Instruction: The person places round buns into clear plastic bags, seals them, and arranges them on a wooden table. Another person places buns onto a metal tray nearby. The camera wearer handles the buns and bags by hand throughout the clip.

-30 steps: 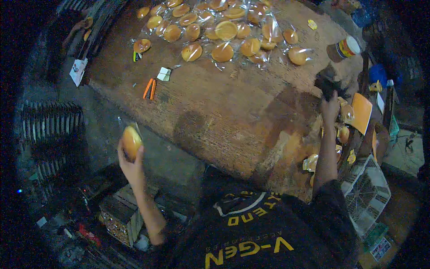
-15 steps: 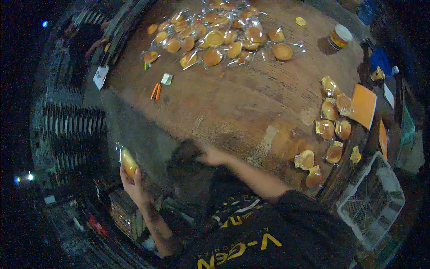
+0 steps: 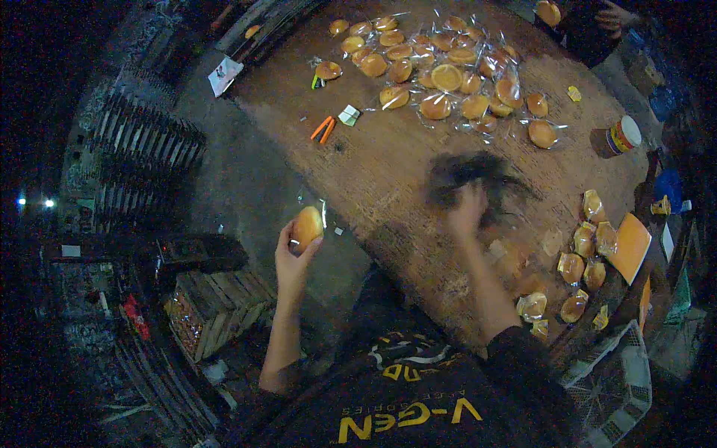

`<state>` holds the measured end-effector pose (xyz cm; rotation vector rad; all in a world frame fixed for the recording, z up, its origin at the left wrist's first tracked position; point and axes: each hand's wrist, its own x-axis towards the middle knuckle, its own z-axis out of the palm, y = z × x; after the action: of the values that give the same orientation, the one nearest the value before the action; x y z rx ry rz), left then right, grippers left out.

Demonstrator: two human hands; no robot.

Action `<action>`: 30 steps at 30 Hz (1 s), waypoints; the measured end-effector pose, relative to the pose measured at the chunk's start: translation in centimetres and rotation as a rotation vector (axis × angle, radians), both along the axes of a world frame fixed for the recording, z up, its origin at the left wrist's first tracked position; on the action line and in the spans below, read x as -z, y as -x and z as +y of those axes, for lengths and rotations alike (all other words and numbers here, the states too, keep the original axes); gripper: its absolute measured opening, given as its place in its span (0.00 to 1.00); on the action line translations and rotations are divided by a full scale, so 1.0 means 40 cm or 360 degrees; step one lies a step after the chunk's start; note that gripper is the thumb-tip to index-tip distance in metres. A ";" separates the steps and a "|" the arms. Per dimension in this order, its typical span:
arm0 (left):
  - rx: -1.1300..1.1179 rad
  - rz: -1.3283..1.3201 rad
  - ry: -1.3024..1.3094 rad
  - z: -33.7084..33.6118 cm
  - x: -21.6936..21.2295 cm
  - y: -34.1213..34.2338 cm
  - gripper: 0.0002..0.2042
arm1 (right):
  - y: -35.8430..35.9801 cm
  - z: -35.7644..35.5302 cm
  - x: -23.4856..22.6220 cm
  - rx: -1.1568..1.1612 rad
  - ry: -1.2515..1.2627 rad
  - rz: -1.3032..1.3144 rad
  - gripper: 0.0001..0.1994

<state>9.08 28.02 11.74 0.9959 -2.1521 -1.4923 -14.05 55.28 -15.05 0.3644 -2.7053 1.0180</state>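
Head view: the left hand [image 3: 293, 257] keeps its fingers closed around a wrapped bun [image 3: 307, 226]; the right hand [image 3: 467, 213] has swept forward over the table [image 3: 388, 172], blurred, grip unclear.

Dim room, grey floor [image 3: 246, 187] at nine o'clock of a worn wooden table [image 3: 388, 164]; dark racks [image 3: 134, 164] farther left, wooden crate [image 3: 213, 306] at seven o'clock, white wire basket [image 3: 616, 384] at four

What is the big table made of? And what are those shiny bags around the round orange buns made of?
The big brown table looks like rough, worn wood: visible grain lines, dull matte surface. The clear shiny bags around the round orange buns look like thin plastic film: see-through, crinkled, catching light.
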 end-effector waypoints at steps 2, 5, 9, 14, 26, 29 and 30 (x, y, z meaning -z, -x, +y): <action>0.0060 -0.0041 0.0123 -0.073 0.046 0.082 0.36 | -0.182 -0.234 -0.028 -0.1020 -0.0131 -0.0305 0.28; 0.0286 -0.0111 0.0507 -0.177 0.140 0.272 0.40 | -0.382 -0.438 -0.111 -0.1947 0.0251 -0.1158 0.38; 0.0748 -0.0103 0.0478 -0.207 0.319 0.579 0.38 | -0.458 -0.482 -0.151 -0.2371 0.0748 -0.1795 0.33; 0.1348 -0.0175 0.0360 -0.032 0.457 0.834 0.50 | -0.386 -0.478 -0.127 -0.1926 0.0703 -0.2258 0.31; 0.0614 -0.0591 0.1342 -0.432 0.465 0.888 0.33 | -0.080 -0.455 -0.350 -0.0954 0.0564 -0.1723 0.24; 0.0805 -0.0539 0.1153 -0.467 0.504 0.887 0.28 | 0.004 -0.406 -0.424 -0.0020 0.1298 -0.1472 0.21; 0.0760 -0.0437 0.1243 -0.466 0.516 0.884 0.26 | 0.046 -0.409 -0.425 0.0170 0.1738 -0.1351 0.22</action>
<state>-26.27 9.39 -8.90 0.4327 -2.9412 -0.5272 -15.91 38.93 1.94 -0.5150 -2.1069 2.7871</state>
